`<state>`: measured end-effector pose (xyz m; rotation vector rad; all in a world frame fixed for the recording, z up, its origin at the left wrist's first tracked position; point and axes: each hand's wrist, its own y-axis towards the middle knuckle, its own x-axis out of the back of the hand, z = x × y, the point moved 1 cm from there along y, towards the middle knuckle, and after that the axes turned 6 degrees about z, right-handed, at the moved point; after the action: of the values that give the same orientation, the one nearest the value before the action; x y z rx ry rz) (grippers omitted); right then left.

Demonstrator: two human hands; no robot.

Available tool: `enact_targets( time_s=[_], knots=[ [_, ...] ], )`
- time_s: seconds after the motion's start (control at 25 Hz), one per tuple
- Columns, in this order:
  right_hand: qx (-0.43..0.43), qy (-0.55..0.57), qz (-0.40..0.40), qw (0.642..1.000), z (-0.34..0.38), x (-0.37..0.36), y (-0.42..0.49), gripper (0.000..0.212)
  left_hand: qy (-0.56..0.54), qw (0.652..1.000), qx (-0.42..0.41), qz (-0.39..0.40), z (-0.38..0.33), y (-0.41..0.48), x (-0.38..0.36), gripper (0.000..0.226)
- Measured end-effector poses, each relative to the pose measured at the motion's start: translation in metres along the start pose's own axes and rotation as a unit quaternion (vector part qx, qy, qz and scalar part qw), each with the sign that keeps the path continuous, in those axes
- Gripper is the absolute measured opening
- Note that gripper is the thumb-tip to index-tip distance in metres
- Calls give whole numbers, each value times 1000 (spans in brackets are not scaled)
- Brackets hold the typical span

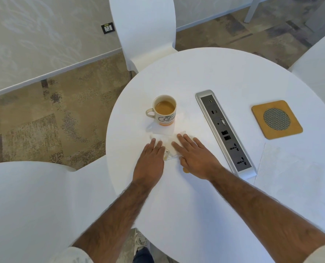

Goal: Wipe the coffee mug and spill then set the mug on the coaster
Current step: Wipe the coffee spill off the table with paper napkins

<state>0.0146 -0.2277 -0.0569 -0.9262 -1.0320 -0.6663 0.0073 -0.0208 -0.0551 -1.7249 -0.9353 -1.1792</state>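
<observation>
Beyond both flat, open hands (152,158) (196,156) pressing the tissue (167,141) stands the mug (164,111).

bench (205,196) ×1 | mug (164,111) ×1, 10 o'clock of centre | coaster (276,119) ×1, 2 o'clock | power strip (225,132) ×1 | tissues ×2: (167,141), (290,171) | hands ×2: left (150,160), right (196,154) | chairs ×3: (144,29), (34,202), (317,71) | spill drop (185,169) ×1
</observation>
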Motion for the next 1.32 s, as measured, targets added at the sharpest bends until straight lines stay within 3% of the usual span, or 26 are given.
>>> enact_targets(
  time_s=[0.28,0.52,0.64,0.76,0.88,1.04,1.12,1.2,1.32],
  knots=[
    [11,-23,-6,1000,1,-9,-40,61,-8,999,-11,45,-23,-27,-14,49],
    [-51,-40,-52,997,28,-23,-67,52,-71,997,-2,29,-54,-45,-10,26],
    [-79,-13,-46,996,40,-18,-66,50,-92,995,13,39,-58,-46,-9,26],
    [-84,65,-22,994,48,-9,-59,54,-182,981,47,40,-62,-39,2,27],
    [-73,175,3,982,52,-3,-52,38,-296,949,88,56,-68,-40,8,29],
    [-127,158,-2,979,57,-3,-45,21,-352,928,83,87,-66,-41,11,33],
    [-128,148,-8,981,59,-3,-41,20,-323,942,76,53,-60,-44,14,34],
    [-124,159,-4,979,52,2,-35,23,-285,954,86,-36,-49,-49,13,29],
    [-173,268,-9,948,27,24,-16,30,-188,971,99,-109,-27,-55,4,35]
  ],
)
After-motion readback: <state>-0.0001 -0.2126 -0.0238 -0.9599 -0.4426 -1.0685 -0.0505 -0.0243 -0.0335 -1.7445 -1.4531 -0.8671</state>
